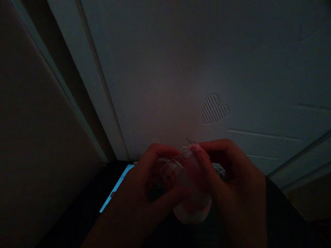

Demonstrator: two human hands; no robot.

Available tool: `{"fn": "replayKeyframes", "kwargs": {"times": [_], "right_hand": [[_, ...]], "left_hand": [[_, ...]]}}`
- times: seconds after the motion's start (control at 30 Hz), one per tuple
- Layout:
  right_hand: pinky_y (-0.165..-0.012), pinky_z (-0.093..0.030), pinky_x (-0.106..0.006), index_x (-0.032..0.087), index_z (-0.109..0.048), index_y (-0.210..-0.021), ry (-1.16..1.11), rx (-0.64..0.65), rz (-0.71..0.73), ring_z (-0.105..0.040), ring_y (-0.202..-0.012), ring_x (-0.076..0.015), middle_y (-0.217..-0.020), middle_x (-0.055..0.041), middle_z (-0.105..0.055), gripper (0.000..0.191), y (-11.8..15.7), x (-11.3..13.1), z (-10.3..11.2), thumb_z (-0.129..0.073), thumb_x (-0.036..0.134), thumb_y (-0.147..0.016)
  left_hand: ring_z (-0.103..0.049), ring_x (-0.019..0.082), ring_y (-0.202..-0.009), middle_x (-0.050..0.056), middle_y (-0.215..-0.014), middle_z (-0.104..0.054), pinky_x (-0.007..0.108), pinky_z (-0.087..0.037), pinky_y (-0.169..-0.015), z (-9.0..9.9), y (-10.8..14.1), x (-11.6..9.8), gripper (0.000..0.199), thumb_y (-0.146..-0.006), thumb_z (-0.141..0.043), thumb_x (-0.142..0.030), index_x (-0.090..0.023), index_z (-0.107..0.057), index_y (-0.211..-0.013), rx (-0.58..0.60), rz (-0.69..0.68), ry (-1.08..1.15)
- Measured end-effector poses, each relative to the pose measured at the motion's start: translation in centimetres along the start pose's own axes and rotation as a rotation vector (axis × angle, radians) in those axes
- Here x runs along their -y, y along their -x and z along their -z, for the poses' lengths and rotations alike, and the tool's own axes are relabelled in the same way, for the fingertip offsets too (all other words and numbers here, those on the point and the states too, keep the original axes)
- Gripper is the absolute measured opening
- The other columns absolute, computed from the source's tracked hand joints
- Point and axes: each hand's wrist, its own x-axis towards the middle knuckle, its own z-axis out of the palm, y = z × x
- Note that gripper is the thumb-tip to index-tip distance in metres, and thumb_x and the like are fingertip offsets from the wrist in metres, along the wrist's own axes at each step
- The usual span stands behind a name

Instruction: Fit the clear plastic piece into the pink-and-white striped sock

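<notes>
The scene is very dim. Between my two hands is a translucent plastic wrapper (192, 175) with pinkish and white parts, its rounded pale lower end hanging below my fingers. My left hand (152, 186) is closed around its left side, with the thumb across the front. At the wrapper's top right edge, my right hand (227, 175) pinches the plastic between thumb and fingers. What is inside the wrapper is too dark to make out.
A lit phone screen (117, 186) lies on a dark surface to the left, partly behind my left hand. Behind stands a pale panel (168, 75) with an embossed striped heart (214, 109) and grooved lines. A brownish panel (46, 137) rises at the left.
</notes>
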Motion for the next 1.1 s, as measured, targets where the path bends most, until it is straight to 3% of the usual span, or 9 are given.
{"fn": "replayKeyframes", "kwargs": {"times": [0.3,0.73,0.9,1.1], "right_hand": [[-0.051,-0.048,-0.025,0.021,-0.062,-0.078,-0.113,0.017,-0.049,-0.062,-0.062,-0.0153,-0.069,-0.0007,-0.065,0.012,-0.1,0.4,0.0,-0.06,0.033,-0.075],[-0.051,-0.048,-0.025,0.021,-0.063,-0.08,-0.151,0.038,-0.085,-0.062,-0.063,-0.0154,-0.07,-0.0008,-0.065,0.014,-0.3,0.4,0.1,-0.061,0.033,-0.075],[-0.05,-0.049,-0.023,0.021,-0.06,-0.086,-0.175,0.032,-0.092,-0.062,-0.062,-0.0147,-0.071,-0.0002,-0.065,0.017,-0.3,0.4,0.0,-0.062,0.034,-0.074],[-0.051,-0.05,-0.023,0.021,-0.058,-0.084,-0.163,0.026,-0.069,-0.062,-0.062,-0.0146,-0.071,-0.0004,-0.064,0.016,-0.2,0.3,0.1,-0.062,0.034,-0.074]], "left_hand": [[-0.064,0.019,-0.076,-0.002,-0.082,-0.067,0.023,-0.053,-0.059,0.6,0.7,-0.3,0.03,-0.062,-0.069,-0.021,-0.027,-0.057,-0.089,-0.103,-0.066,-0.007],[-0.064,0.014,-0.074,-0.005,-0.082,-0.068,0.018,-0.051,-0.061,0.5,0.6,-1.6,0.021,-0.066,-0.068,-0.023,-0.027,-0.058,-0.083,-0.085,-0.028,0.029],[-0.064,0.015,-0.078,-0.004,-0.085,-0.067,0.018,-0.052,-0.063,0.5,0.6,-1.2,0.02,-0.07,-0.065,-0.024,-0.027,-0.058,-0.088,-0.065,-0.003,0.03],[-0.064,0.013,-0.068,-0.004,-0.08,-0.065,0.017,-0.051,-0.054,0.1,-0.2,-0.4,0.025,-0.076,-0.059,-0.027,-0.029,-0.052,-0.1,-0.16,-0.01,0.119]]}}
